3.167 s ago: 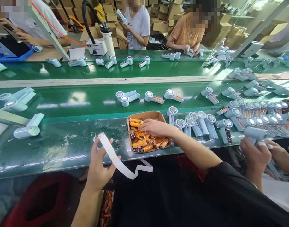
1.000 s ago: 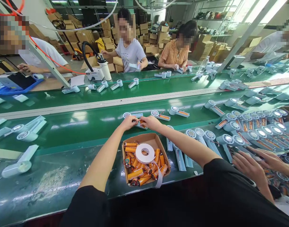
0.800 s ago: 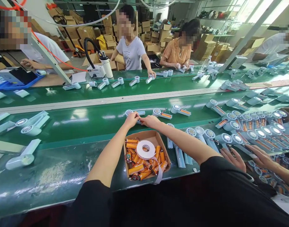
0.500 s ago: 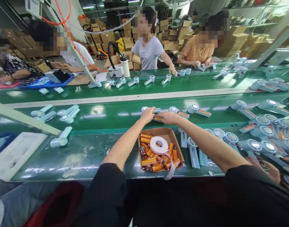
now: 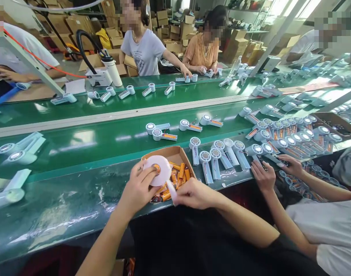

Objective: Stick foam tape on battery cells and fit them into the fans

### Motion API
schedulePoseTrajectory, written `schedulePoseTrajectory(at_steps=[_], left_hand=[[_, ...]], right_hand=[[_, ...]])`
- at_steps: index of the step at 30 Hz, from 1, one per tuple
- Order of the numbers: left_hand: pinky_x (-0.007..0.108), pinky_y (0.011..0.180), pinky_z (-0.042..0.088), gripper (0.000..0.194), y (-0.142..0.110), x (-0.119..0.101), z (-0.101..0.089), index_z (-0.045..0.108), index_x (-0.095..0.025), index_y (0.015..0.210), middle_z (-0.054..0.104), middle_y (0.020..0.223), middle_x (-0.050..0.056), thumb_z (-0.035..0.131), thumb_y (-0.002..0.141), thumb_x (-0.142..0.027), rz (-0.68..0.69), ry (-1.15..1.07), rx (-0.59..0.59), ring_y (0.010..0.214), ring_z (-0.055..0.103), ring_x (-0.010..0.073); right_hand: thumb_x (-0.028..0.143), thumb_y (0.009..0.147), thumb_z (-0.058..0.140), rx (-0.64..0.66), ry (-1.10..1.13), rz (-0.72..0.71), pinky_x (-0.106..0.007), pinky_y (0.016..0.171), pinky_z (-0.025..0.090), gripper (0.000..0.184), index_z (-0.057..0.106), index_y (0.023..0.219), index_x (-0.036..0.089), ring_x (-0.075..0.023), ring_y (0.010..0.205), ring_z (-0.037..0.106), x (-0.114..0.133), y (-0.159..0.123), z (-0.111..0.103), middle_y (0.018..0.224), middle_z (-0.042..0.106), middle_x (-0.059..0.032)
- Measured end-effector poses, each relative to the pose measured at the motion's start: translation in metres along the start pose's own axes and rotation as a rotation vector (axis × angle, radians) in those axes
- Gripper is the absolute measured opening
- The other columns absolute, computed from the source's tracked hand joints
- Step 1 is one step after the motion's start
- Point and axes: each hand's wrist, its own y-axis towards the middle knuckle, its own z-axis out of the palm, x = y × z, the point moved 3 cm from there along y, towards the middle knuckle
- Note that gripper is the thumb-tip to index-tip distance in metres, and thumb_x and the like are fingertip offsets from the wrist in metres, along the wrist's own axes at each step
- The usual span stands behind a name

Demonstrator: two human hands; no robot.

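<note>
My left hand (image 5: 138, 186) grips a roll of white tape (image 5: 164, 171) by its rim and centre, holding it over a small cardboard box (image 5: 175, 152). Between the fingers of my right hand (image 5: 196, 194) is the loose end of the tape, which stretches as a short strip (image 5: 171, 189) from the roll. Orange cylindrical batteries (image 5: 181, 171) with wires fill the box beneath. Beyond the box, on the green belt, lie light-blue handheld fan bodies (image 5: 163, 135), some with an orange battery in the open handle.
More fan bodies (image 5: 205, 158) stand in a row right of the box. A co-worker's hands (image 5: 263, 176) handle parts at the right, by many packed fan bodies (image 5: 293, 138). Across the green conveyor (image 5: 118, 134), other people work. Fan bodies (image 5: 18, 153) lie at the left.
Both my hands have come back from the fan bodies on the belt to the box. The tape roll has been picked up and its end taken hold of. The view has swung right.
</note>
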Motion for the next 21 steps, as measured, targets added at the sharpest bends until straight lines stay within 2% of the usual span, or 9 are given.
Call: schedulePoseTrajectory(at_steps=[3, 4, 5, 7, 10, 13, 15, 18, 21], left_hand=[[0.065, 0.121, 0.047, 0.035, -0.026, 0.007, -0.018, 0.067, -0.017, 0.127, 0.076, 0.122, 0.014, 0.074, 0.092, -0.021, -0.086, 0.09, -0.151, 0.147, 0.05, 0.041], [0.067, 0.121, 0.047, 0.034, -0.035, 0.011, -0.021, 0.067, -0.018, 0.126, 0.075, 0.123, 0.014, 0.073, 0.092, -0.019, -0.133, 0.116, -0.179, 0.148, 0.049, 0.0413], [0.067, 0.121, 0.048, 0.034, -0.045, 0.013, -0.022, 0.067, -0.019, 0.126, 0.075, 0.123, 0.014, 0.071, 0.093, -0.017, -0.184, 0.139, -0.199, 0.148, 0.049, 0.0413], [0.065, 0.117, 0.051, 0.031, -0.059, 0.013, -0.022, 0.067, -0.02, 0.124, 0.074, 0.122, 0.014, 0.069, 0.093, -0.016, -0.267, 0.174, -0.219, 0.148, 0.049, 0.0409], [0.063, 0.113, 0.056, 0.03, -0.066, 0.001, -0.018, 0.067, -0.019, 0.12, 0.075, 0.121, 0.013, 0.072, 0.09, -0.015, -0.315, 0.193, -0.191, 0.147, 0.049, 0.0409], [0.063, 0.115, 0.055, 0.033, -0.061, -0.012, -0.017, 0.068, -0.018, 0.119, 0.076, 0.124, 0.014, 0.075, 0.087, -0.012, -0.323, 0.194, -0.131, 0.145, 0.051, 0.0407], [0.063, 0.115, 0.055, 0.034, -0.058, -0.017, -0.021, 0.069, -0.017, 0.12, 0.076, 0.125, 0.014, 0.075, 0.087, -0.012, -0.334, 0.197, -0.1, 0.145, 0.052, 0.0405], [0.063, 0.115, 0.054, 0.034, -0.055, -0.023, -0.028, 0.071, -0.018, 0.123, 0.077, 0.125, 0.014, 0.074, 0.089, -0.014, -0.308, 0.188, -0.065, 0.14, 0.057, 0.0388], [0.06, 0.114, 0.054, 0.035, -0.051, -0.029, -0.03, 0.071, -0.018, 0.126, 0.077, 0.126, 0.012, 0.073, 0.091, -0.014, -0.23, 0.156, -0.053, 0.132, 0.06, 0.0353]], right_hand=[[0.059, 0.106, 0.058, 0.416, 0.089, -0.224, -0.022, 0.059, 0.04, 0.053, 0.08, 0.083, 0.018, -0.0117, 0.06, 0.061, 0.021, 0.006, 0.014, 0.066, 0.07, -0.0015], [0.059, 0.106, 0.06, 0.498, 0.076, -0.212, -0.021, 0.06, 0.043, 0.049, 0.082, 0.089, 0.019, -0.0123, 0.063, 0.066, 0.022, 0.012, 0.014, 0.07, 0.073, -0.0015], [0.057, 0.107, 0.06, 0.496, 0.018, -0.157, -0.021, 0.063, 0.046, 0.045, 0.083, 0.096, 0.02, -0.0134, 0.068, 0.07, 0.019, 0.022, 0.01, 0.074, 0.076, -0.0018], [0.049, 0.108, 0.062, 0.271, -0.225, 0.02, -0.022, 0.077, 0.053, 0.035, 0.083, 0.11, 0.021, -0.0174, 0.086, 0.077, 0.005, 0.051, -0.005, 0.093, 0.083, -0.0049], [0.035, 0.103, 0.07, -0.115, -0.573, 0.262, -0.033, 0.098, 0.056, 0.027, 0.08, 0.122, 0.019, -0.0277, 0.113, 0.077, -0.021, 0.093, -0.029, 0.119, 0.082, -0.0134], [0.026, 0.101, 0.068, -0.142, -0.634, 0.305, -0.043, 0.1, 0.059, 0.029, 0.079, 0.127, 0.017, -0.0344, 0.113, 0.078, -0.039, 0.118, -0.037, 0.119, 0.082, -0.0175], [0.027, 0.102, 0.063, -0.248, -0.485, 0.263, -0.044, 0.098, 0.061, 0.033, 0.076, 0.132, 0.02, -0.0319, 0.109, 0.079, -0.043, 0.118, -0.046, 0.117, 0.082, -0.0153], [0.038, 0.096, 0.074, -0.558, 0.03, 0.105, -0.04, 0.09, 0.065, 0.047, 0.069, 0.14, 0.024, -0.0243, 0.098, 0.079, -0.038, 0.093, -0.062, 0.115, 0.081, -0.0094], [0.044, 0.087, 0.084, -0.763, 0.292, -0.145, -0.037, 0.085, 0.065, 0.039, 0.076, 0.121, 0.025, -0.0208, 0.093, 0.076, -0.018, 0.063, -0.062, 0.107, 0.078, -0.0053]])
